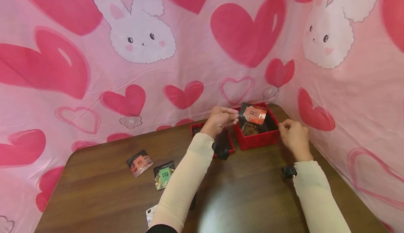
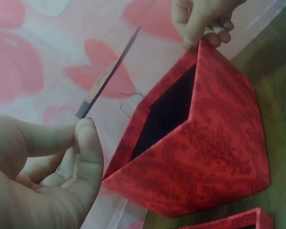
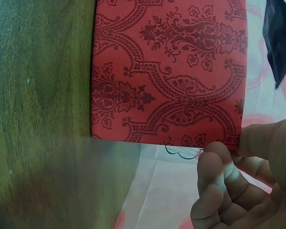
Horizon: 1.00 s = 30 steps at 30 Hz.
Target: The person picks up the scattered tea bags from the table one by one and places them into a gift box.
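Between the thumb and fingers of my left hand [image 1: 220,120] is the edge of a flat, dark packet with an orange label [image 1: 255,114]. It is held up over a red box [image 1: 257,141], and in the left wrist view the packet [image 2: 102,78] appears nearly edge-on. Inside the box lies another packet [image 1: 249,129], partly hidden by the raised one. My right hand [image 1: 295,136] pinches the box's right rim at a corner; the right wrist view shows thumb and fingers there, against the patterned red wall [image 3: 171,76].
A shallow red lid [image 1: 233,148] with a dark inside lies left of the box, partly behind my left wrist. On the wooden table [image 1: 94,191] lie an orange-label packet [image 1: 140,163], a green-label packet [image 1: 164,175] and a whitish piece [image 1: 150,215] partly under my left arm. Heart-patterned fabric hangs behind and to the right.
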Motion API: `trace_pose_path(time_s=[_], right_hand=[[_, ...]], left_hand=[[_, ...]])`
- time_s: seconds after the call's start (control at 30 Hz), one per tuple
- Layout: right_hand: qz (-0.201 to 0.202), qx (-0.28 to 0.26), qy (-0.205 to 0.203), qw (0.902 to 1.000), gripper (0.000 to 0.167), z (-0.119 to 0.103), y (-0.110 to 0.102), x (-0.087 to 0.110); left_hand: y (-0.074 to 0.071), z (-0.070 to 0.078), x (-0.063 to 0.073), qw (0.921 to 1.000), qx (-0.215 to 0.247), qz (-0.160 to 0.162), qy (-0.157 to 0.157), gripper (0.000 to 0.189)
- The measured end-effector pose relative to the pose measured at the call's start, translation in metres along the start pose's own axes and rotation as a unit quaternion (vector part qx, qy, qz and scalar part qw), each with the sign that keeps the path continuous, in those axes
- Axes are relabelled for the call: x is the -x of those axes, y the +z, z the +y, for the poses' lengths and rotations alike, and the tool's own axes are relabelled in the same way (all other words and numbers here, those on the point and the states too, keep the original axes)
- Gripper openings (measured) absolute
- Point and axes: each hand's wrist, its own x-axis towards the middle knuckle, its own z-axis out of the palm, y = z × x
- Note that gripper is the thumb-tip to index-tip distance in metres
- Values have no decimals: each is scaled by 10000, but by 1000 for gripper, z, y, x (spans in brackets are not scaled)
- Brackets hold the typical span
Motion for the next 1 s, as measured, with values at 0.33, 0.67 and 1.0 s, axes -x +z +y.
trace_pose_path(time_s=[0.33, 0.67, 1.0], right_hand=[[-30, -24, 17, 10000, 22, 0, 5, 0], [-57, 11, 34, 10000, 23, 2, -1, 0], [-19, 3, -1, 10000, 23, 1, 0, 0]], left_hand=[[-1, -8, 0, 9994, -327, 112, -6, 15], [-13, -7, 10, 9976, -683, -92, 37, 17], [-26, 10, 20, 9961, -754, -459, 94, 28]])
